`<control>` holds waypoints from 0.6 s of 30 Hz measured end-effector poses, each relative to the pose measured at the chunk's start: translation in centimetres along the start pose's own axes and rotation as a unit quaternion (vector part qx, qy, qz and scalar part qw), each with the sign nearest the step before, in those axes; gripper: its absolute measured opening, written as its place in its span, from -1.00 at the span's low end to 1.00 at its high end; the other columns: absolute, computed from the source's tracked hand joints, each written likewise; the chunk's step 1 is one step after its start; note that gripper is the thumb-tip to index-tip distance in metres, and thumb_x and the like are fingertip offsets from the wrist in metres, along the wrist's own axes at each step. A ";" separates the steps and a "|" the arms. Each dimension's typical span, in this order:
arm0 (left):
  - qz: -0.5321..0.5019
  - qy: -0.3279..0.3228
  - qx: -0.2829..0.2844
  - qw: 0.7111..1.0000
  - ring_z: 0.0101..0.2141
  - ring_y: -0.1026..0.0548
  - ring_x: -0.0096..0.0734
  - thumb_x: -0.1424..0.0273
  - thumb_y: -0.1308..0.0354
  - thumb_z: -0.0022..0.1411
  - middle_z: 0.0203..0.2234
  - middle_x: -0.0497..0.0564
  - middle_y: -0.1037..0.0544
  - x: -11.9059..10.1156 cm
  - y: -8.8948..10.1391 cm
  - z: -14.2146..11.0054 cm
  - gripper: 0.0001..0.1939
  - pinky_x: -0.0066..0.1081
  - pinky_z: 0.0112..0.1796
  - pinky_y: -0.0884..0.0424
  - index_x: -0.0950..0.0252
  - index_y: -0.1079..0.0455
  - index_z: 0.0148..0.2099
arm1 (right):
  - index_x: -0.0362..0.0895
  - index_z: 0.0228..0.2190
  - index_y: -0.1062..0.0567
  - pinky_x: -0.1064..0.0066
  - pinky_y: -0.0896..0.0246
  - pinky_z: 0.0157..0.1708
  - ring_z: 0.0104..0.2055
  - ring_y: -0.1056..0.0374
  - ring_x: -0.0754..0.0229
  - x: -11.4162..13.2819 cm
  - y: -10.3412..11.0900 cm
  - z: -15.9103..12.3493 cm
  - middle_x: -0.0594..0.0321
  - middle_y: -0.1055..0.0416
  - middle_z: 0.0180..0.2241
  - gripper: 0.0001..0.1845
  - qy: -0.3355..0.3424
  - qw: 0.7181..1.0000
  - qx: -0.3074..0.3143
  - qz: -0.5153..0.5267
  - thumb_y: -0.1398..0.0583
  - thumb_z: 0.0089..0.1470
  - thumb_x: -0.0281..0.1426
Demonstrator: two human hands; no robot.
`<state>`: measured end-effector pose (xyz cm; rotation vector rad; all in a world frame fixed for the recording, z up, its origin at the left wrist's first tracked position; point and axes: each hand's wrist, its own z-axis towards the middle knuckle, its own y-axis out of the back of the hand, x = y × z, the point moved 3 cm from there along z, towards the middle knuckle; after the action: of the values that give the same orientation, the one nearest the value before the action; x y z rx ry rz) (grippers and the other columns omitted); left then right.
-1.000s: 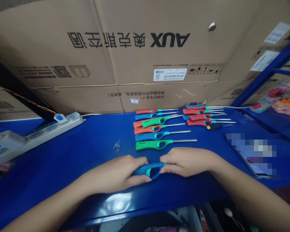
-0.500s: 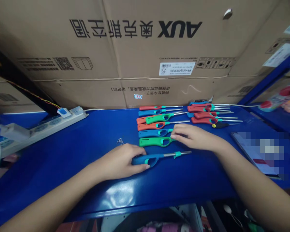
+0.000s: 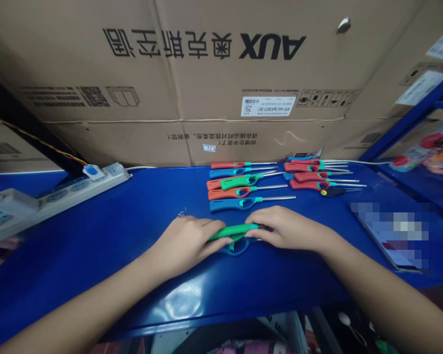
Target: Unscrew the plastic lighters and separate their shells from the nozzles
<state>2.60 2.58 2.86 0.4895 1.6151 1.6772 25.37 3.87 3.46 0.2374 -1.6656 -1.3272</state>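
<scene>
My left hand (image 3: 186,241) and my right hand (image 3: 286,227) meet at the front middle of the blue table (image 3: 114,231). Both close on a green stick lighter (image 3: 233,230), the left hand at its handle end, the right over the nozzle end. A blue stick lighter (image 3: 237,248) lies just under the green one, mostly hidden by my hands. Behind them lies a row of stick lighters (image 3: 243,189) in red, blue and green, nozzles pointing right. A second group of red lighters (image 3: 313,176) lies further right.
A white power strip (image 3: 55,196) lies at the left, with a cable. Small metal pins (image 3: 181,213) lie by my left hand. A blurred flat object (image 3: 391,233) sits at the right. Large cardboard boxes (image 3: 206,73) wall off the back.
My right hand reached to the row, took the green lighter and brought it forward over the blue one. My left hand shifted from the blue lighter's handle onto the green one.
</scene>
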 end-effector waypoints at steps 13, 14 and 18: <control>-0.188 0.039 0.102 0.976 -0.51 -0.48 -0.44 0.10 -0.07 0.42 -0.51 -0.07 -0.56 -0.8 3.4 -0.7 -0.65 -0.47 -0.47 -0.23 0.22 -0.53 -0.21 | -0.19 -0.31 -0.57 0.44 -0.12 -0.43 -0.47 -0.26 0.29 2.0 0.2 -0.6 0.23 -0.47 -0.47 -0.72 0.107 0.994 -0.002 0.038 -0.13 0.33 -0.30; -0.190 0.038 0.102 0.976 -0.51 -0.47 -0.43 0.10 -0.06 0.43 -0.51 -0.07 -0.55 -0.9 3.5 -0.8 -0.64 -0.47 -0.47 -0.23 0.22 -0.53 -0.21 | -0.19 -0.31 -0.56 0.44 -0.12 -0.43 -0.47 -0.26 0.29 2.1 0.2 -0.6 0.24 -0.46 -0.48 -0.71 0.108 0.993 -0.003 0.036 -0.13 0.33 -0.29; -0.165 0.046 0.132 0.976 -0.51 -0.46 -0.40 0.10 -0.01 0.45 -0.54 -0.08 -0.49 -1.0 3.4 -0.9 -0.64 -0.45 -0.45 -0.23 0.22 -0.45 -0.22 | -0.15 -0.37 -0.49 0.43 -0.04 -0.45 -0.47 -0.21 0.29 2.6 0.2 -0.5 0.28 -0.40 -0.49 -0.72 0.074 0.997 0.017 -0.022 -0.13 0.32 -0.26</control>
<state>1.79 1.49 6.28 0.2540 1.8838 1.2624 24.48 1.91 5.04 0.3849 -1.5661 -1.2824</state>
